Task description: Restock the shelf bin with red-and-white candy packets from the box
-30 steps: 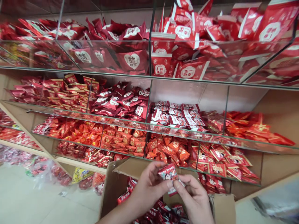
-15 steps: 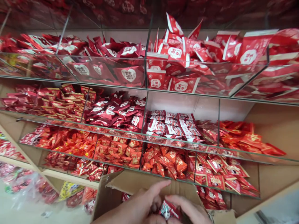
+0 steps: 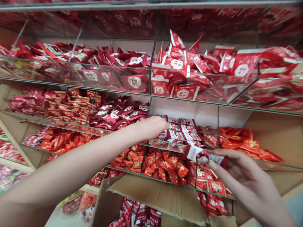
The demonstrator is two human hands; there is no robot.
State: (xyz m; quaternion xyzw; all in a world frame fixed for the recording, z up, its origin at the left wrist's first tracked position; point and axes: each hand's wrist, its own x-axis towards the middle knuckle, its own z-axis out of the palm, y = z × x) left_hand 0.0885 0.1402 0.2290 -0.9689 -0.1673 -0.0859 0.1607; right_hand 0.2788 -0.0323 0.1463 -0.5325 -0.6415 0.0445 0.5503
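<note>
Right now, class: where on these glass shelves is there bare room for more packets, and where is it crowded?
Bare room: the white back wall above the white-and-red packets, where the left hand reaches, and the wooden corner right of the orange-red packets. Crowded: the top bins. The right hand holds a few small packets.

Tiered glass shelves [image 3: 132,90] with glass dividers [image 3: 151,67] spanned the view. A pale wall [image 3: 208,115] backed them. Lighting was even.

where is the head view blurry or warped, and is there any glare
Head view: the top shelf's red packets and right edge smear with motion blur; clear glass shelf fronts carry pale reflections; the straight shelves bow outward; the left forearm looms soft; lighting even, without hard shadows.
</note>
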